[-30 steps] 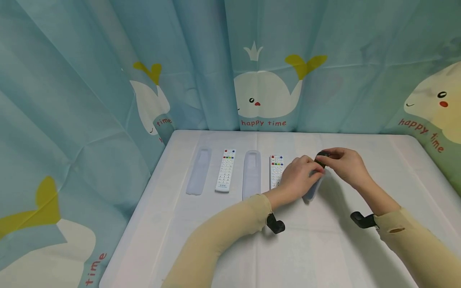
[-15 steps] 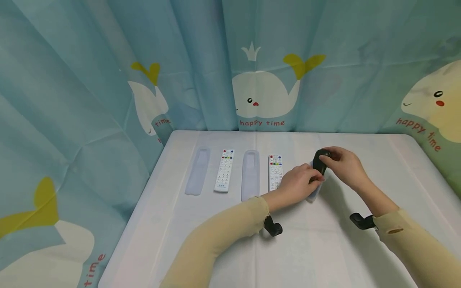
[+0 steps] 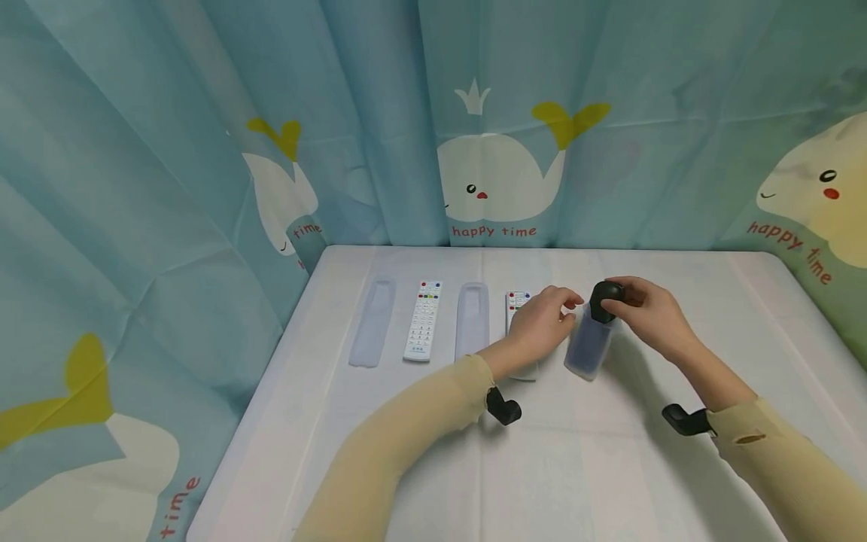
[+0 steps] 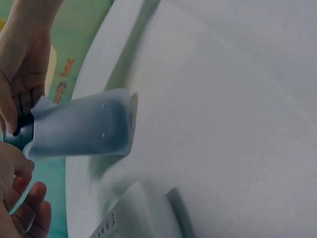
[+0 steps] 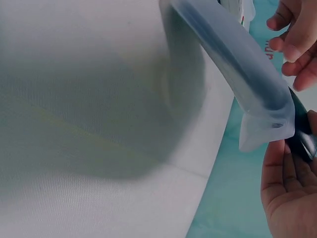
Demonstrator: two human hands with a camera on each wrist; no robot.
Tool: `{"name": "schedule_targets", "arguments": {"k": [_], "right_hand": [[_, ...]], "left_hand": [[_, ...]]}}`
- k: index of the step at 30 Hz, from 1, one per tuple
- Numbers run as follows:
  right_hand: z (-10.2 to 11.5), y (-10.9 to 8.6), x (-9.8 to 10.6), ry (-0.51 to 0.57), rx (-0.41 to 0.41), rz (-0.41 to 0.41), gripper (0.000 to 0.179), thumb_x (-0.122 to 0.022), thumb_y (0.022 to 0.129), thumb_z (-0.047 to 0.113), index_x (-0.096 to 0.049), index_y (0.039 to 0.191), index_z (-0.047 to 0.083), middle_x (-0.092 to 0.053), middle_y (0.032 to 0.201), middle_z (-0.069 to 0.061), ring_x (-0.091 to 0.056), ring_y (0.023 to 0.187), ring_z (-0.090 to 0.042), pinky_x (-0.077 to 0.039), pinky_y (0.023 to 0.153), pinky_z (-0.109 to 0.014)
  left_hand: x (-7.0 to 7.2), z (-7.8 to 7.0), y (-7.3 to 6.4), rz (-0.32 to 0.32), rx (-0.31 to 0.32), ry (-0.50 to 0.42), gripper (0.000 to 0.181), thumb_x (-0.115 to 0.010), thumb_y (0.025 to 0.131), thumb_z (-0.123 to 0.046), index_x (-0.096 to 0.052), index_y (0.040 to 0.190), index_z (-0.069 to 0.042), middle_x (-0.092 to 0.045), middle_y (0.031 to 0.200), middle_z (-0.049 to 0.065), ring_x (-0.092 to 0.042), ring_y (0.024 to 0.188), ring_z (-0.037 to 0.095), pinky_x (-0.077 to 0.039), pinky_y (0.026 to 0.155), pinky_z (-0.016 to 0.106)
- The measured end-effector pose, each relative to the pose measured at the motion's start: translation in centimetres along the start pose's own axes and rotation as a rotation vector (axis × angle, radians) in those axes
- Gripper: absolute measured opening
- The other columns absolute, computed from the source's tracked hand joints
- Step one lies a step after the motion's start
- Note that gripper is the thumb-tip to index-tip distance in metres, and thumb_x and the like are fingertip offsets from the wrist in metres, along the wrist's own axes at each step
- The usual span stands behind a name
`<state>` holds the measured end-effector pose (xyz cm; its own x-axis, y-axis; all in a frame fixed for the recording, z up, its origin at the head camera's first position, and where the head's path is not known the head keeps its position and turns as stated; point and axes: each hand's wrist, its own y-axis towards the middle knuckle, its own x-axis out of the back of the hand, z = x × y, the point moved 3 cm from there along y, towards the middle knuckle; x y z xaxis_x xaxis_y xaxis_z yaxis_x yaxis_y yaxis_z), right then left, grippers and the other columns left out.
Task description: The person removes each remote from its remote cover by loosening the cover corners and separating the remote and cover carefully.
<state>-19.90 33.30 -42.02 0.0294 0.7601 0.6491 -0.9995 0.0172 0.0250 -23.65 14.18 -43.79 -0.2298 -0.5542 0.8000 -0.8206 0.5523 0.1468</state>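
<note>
My right hand (image 3: pixel 652 310) pinches the bare end of a black remote control (image 3: pixel 605 302) between thumb and fingers. The rest of that remote sits inside a translucent silicone sleeve (image 3: pixel 586 351), held tilted with its lower end close to the table. In the right wrist view the sleeve's mouth (image 5: pixel 267 130) gapes loosely around the remote. My left hand (image 3: pixel 539 325) holds nothing; its fingers are loosely bent just left of the sleeve. Beneath the left hand lies a white remote control (image 3: pixel 518 298), partly hidden by it.
Further left on the white table (image 3: pixel 582 467) lie a flat translucent sleeve (image 3: pixel 473 320), a second white remote (image 3: pixel 423 321) and another flat sleeve (image 3: pixel 372 324), side by side. A blue whale-print curtain (image 3: pixel 393 150) hangs behind the table and along its left side.
My left hand has let go of the sleeve and moved left, over the white remote. The right hand keeps its pinch on the black remote, and more of the sleeve now shows.
</note>
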Motion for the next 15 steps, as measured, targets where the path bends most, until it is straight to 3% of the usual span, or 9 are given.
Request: {"name": "schedule_targets", "arguments": {"k": [6,9,13,15], "right_hand": [[0.28,-0.22,-0.08,0.062,0.002,0.027,0.058,-0.064,0.102,0.038,-0.050,0.148,0.005,-0.059,0.136,-0.023,-0.057,0.125,-0.040,-0.046,0.079,-0.014],[0.29,-0.18,-0.09,0.085,0.007,0.026,0.057,-0.065,0.102,0.037,-0.051,0.148,0.006,-0.061,0.135,-0.021,-0.061,0.117,-0.022,-0.047,0.079,-0.013],[0.08,-0.09,-0.03,0.101,0.005,0.015,0.057,-0.066,0.102,0.036,-0.052,0.148,0.006,-0.062,0.133,-0.020,-0.057,0.105,0.001,-0.049,0.078,-0.015],[-0.01,-0.05,0.10,0.108,0.003,-0.005,0.056,-0.066,0.102,0.035,-0.052,0.148,0.007,-0.063,0.130,-0.019,-0.057,0.101,0.004,-0.050,0.076,-0.016]], "left_hand": [[-0.11,0.18,0.42,0.000,0.008,0.061,0.023,-0.065,0.102,-0.024,-0.069,0.124,-0.027,-0.063,0.113,-0.010,-0.054,0.085,-0.004,-0.041,0.064,0.013],[-0.15,0.15,0.46,-0.017,0.012,0.085,0.016,-0.065,0.102,-0.027,-0.071,0.117,-0.028,-0.064,0.108,-0.012,-0.053,0.081,-0.003,-0.041,0.062,0.014],[-0.12,0.23,0.59,-0.035,-0.017,0.159,0.011,-0.066,0.102,-0.029,-0.074,0.110,-0.029,-0.062,0.099,-0.015,-0.054,0.079,0.000,-0.041,0.060,0.016],[-0.24,0.29,0.64,-0.012,-0.036,0.215,0.011,-0.065,0.103,-0.029,-0.074,0.109,-0.029,-0.061,0.096,-0.015,-0.054,0.079,0.001,-0.042,0.060,0.018]]}}
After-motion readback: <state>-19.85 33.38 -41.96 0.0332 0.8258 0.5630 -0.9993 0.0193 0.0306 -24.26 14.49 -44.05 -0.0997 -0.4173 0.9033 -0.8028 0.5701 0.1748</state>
